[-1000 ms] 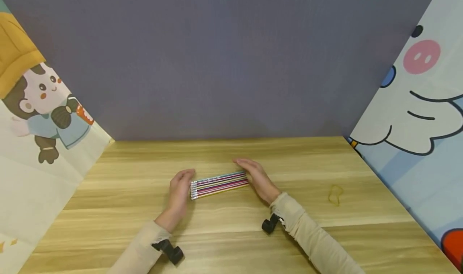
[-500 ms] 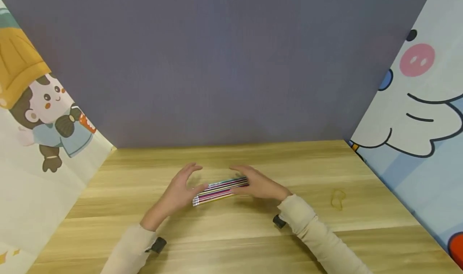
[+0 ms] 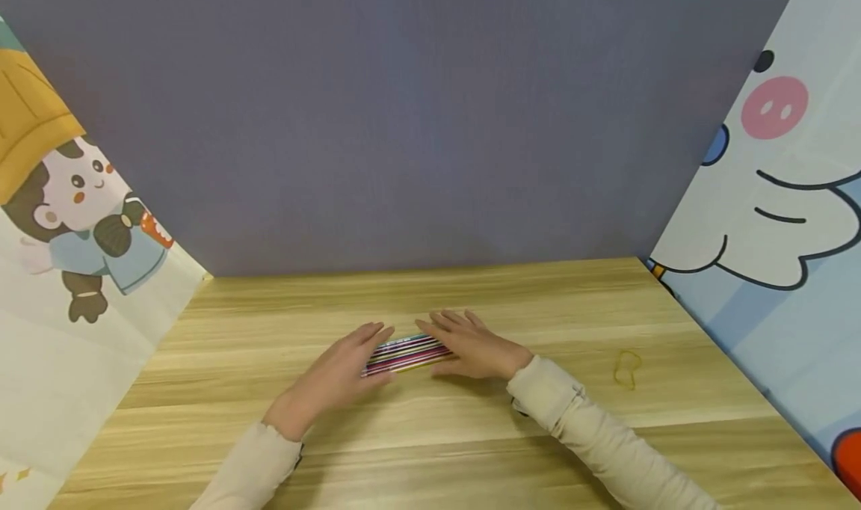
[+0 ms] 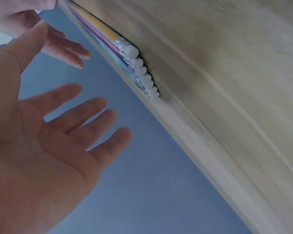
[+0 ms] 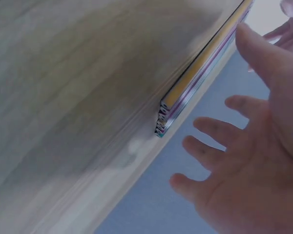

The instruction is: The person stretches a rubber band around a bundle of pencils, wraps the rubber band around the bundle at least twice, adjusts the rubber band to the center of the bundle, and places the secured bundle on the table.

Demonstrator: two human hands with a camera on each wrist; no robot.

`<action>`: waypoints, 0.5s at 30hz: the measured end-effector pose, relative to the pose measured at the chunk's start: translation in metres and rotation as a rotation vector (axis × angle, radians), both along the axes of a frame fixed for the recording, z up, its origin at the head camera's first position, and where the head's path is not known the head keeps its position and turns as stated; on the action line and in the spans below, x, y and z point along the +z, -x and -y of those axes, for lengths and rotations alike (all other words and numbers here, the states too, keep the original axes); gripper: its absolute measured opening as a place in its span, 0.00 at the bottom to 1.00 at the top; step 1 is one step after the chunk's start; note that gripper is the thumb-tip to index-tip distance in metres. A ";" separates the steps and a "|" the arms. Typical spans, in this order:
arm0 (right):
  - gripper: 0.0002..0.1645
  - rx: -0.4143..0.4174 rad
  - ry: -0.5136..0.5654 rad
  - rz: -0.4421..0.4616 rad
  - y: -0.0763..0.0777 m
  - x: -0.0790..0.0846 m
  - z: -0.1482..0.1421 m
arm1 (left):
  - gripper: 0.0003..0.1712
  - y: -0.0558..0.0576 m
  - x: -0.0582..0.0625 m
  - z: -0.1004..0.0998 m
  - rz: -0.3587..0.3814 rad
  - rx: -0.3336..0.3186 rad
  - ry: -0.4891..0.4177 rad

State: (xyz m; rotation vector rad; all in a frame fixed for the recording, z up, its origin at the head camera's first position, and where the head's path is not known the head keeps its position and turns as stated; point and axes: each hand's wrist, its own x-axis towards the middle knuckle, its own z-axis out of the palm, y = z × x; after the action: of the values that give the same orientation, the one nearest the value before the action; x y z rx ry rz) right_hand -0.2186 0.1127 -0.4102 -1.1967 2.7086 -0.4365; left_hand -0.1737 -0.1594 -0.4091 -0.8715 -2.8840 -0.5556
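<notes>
White-tipped pencils (image 3: pixel 406 354), erasers (image 4: pixel 136 62) largely behind left hand (image 3: pixel 338 372) in head view

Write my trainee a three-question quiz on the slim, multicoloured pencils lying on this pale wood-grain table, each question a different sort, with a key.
1. Multiple choice: toward which side of the person do the round white erasers on the pencils point?
A) right
B) left
C) both

2. True or false: the person's bare left hand is curled tightly around the pencils.

3. Fill the blank: the thin yellow loop on the table lies nearer the person's bare ____ hand.

Key
1. B: the erasers are at the left end.
2. False: the left wrist view shows the left hand open, fingers spread.
3. Right: the loop lies beyond the right hand, away from the pencils.
</notes>
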 end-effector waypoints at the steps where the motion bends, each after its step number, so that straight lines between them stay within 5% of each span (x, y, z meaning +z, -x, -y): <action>1: 0.46 -0.004 -0.008 0.023 0.000 0.000 0.001 | 0.44 0.001 -0.001 -0.001 0.015 -0.006 0.003; 7: 0.46 -0.028 -0.058 0.122 0.001 -0.005 0.003 | 0.44 0.006 -0.005 -0.003 0.084 -0.026 -0.033; 15: 0.45 -0.057 -0.042 0.096 0.006 -0.005 0.008 | 0.36 0.016 -0.013 0.000 0.316 -0.156 -0.262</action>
State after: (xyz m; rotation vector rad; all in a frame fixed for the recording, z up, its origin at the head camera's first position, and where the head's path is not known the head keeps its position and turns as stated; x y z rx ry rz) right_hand -0.2247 0.1051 -0.4154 -1.0624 2.6617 -0.4312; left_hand -0.1893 -0.1589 -0.4217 -1.0532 -2.9236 -1.1535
